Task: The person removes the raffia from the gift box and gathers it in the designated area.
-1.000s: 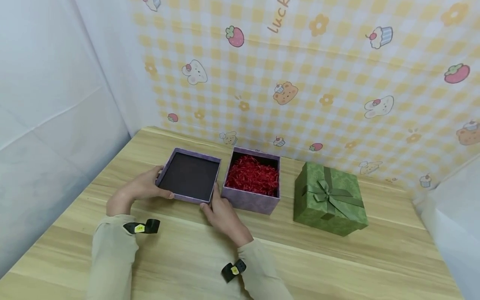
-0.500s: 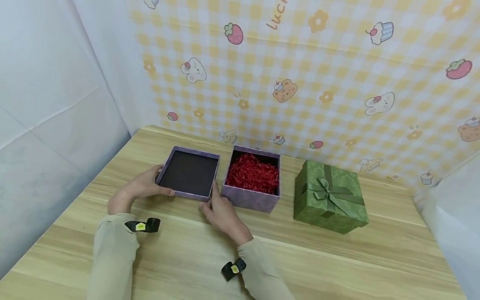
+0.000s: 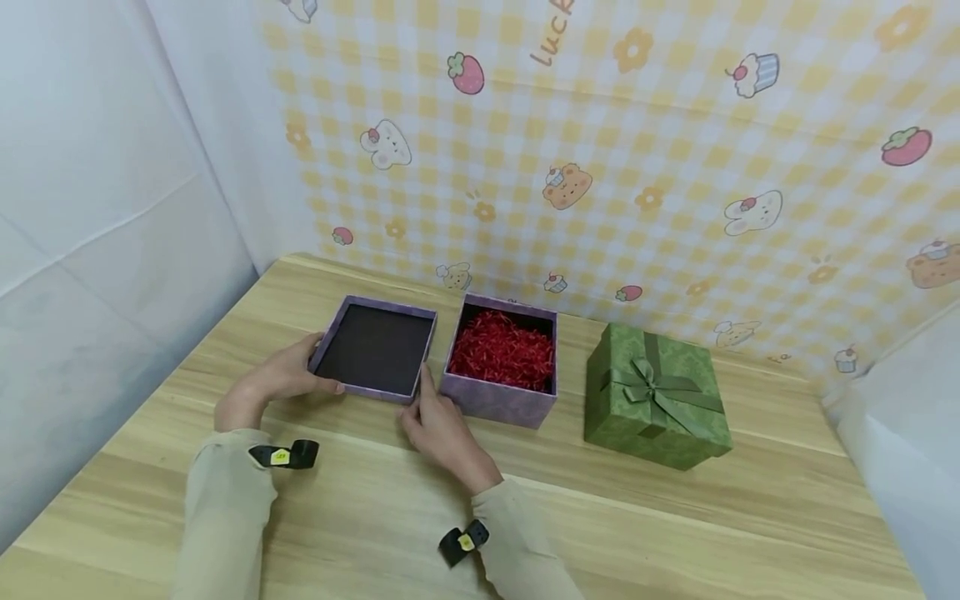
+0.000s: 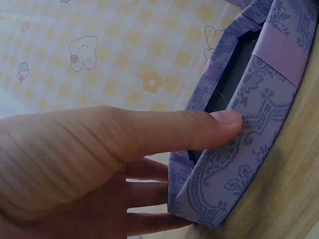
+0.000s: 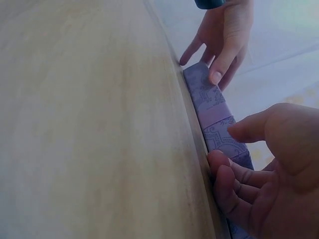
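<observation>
- We see a purple lid (image 3: 378, 350) at the left of the group on the desk (image 3: 375, 517), its dark inner face turned upward; we cannot tell whether every edge sits flat.
- We find the left hand (image 3: 281, 375) grasping that lid at its near left corner, the thumb laid over the near wall and the fingers around the left side.
- We see the right hand (image 3: 442, 425) at the near right corner, its index finger stretched along the right wall and the other fingers bent inward; the thumb is close to the near wall, and we cannot tell whether it pinches or only steadies.
- We notice from the left wrist a lilac ribbon (image 4: 281, 55) across the lid's patterned wall.
- Just right of the lid we have the purple box (image 3: 498, 406), upright and uncovered, with red shredded paper (image 3: 502, 350) inside.
- Farther right we see a green box (image 3: 630, 442), closed, with a green bow (image 3: 647, 383) on top.
- We see pale sleeves (image 3: 225, 517) on both arms and black straps (image 3: 302, 454) at the wrists.
- Behind the boxes we have a yellow-checked cloth (image 3: 517, 125) printed with strawberries, cupcakes and animal heads.
</observation>
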The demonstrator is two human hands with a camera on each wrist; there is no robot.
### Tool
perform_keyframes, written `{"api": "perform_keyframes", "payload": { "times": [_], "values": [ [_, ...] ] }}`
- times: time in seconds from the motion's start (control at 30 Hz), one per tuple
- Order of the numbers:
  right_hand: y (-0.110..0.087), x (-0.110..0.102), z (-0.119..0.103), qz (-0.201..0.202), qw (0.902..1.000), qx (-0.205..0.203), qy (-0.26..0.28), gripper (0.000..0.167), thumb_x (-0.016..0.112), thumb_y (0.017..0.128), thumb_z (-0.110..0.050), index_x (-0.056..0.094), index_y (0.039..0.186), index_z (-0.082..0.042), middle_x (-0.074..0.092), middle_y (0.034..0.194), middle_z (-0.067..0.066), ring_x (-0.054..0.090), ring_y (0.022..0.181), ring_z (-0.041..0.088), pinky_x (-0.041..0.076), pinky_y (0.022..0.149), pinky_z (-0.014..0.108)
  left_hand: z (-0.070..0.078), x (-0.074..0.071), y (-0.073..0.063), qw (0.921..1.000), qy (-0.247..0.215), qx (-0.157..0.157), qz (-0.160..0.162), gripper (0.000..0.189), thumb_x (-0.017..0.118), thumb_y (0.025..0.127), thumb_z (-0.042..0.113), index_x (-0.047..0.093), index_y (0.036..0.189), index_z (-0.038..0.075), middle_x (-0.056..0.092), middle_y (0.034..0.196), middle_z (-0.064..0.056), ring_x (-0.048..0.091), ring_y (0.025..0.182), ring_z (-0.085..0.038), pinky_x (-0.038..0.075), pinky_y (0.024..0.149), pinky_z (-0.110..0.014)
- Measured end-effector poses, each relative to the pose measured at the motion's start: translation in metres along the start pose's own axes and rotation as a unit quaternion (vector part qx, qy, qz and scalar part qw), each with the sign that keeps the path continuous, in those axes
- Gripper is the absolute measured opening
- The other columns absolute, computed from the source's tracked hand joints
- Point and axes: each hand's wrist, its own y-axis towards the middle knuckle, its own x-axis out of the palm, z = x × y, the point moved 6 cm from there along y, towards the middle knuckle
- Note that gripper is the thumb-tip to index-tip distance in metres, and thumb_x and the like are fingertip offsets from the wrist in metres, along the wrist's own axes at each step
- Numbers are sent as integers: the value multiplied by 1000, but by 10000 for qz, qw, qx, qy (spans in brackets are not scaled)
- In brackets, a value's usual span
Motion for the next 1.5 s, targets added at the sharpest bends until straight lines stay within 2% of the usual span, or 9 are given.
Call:
{"api": "perform_keyframes", "payload": {
  "times": [0.27,0.57,0.63,0.73,0.9,0.97,1.07,1.2,1.5],
  "values": [
    [-32,1,-3,-721,9969,155,288,75,54,93,-14,6,147,4,59,76,-7,47,55,0,42,53,18,-4,21,-14,9997,-135,-83,-173,92,74,74,18,18,137,-19,33,129,-43,37,117,-54,32,95,-59],
    [-77,-49,-34,-2358,9692,-525,485,56,51,96,-33,36,143,-6,63,112,1,58,97,3,46,80,19,-12,-2,-34,9994,62,-314,-91,79,61,81,11,15,135,-23,27,127,-49,31,115,-61,30,92,-64],
    [-87,-71,-35,-2211,9706,-698,650,52,49,97,-33,39,141,-7,63,112,-1,58,99,4,46,82,21,-11,-6,-37,9993,182,-338,-31,76,59,85,16,16,134,-23,28,127,-49,31,114,-62,31,90,-65],
    [-95,-109,-26,-1388,9838,-708,890,46,50,97,-30,45,137,-7,65,106,-1,60,94,7,48,80,25,-5,-11,-40,9990,316,-318,75,75,56,90,23,17,135,-22,28,127,-48,32,113,-62,32,88,-65],
    [-96,-159,5,553,9943,19,909,38,55,95,-20,52,131,-7,63,103,6,60,93,16,51,75,30,13,-16,-42,9986,464,-159,172,78,53,93,34,17,137,-19,29,129,-46,33,114,-60,33,88,-64],
    [-97,-165,16,947,9927,351,662,42,55,95,-19,48,134,-7,61,111,10,58,101,19,51,78,33,23,-17,-43,9989,444,-30,176,79,51,94,38,16,139,-17,28,131,-44,33,115,-59,33,87,-64],
    [-97,-163,26,1003,9933,577,22,55,56,95,-24,36,143,-5,50,132,14,48,119,27,45,90,41,45,-18,-44,9981,393,341,316,76,49,96,40,19,141,-13,30,134,-41,34,117,-57,33,88,-63],
    [-93,-153,33,730,9933,882,-136,72,52,96,-34,14,149,-6,24,149,17,26,134,33,28,103,50,81,-13,-45,9928,459,943,572,67,51,96,37,30,140,-9,43,129,-35,42,116,-49,37,88,-59],
    [-75,-138,47,824,9904,1096,185,66,37,102,-33,3,149,-2,15,150,23,18,136,36,21,106,50,154,22,-27,9706,1145,2011,659,51,56,94,29,46,134,-1,53,129,-19,49,115,-40,31,83,-66]
  ]
}}
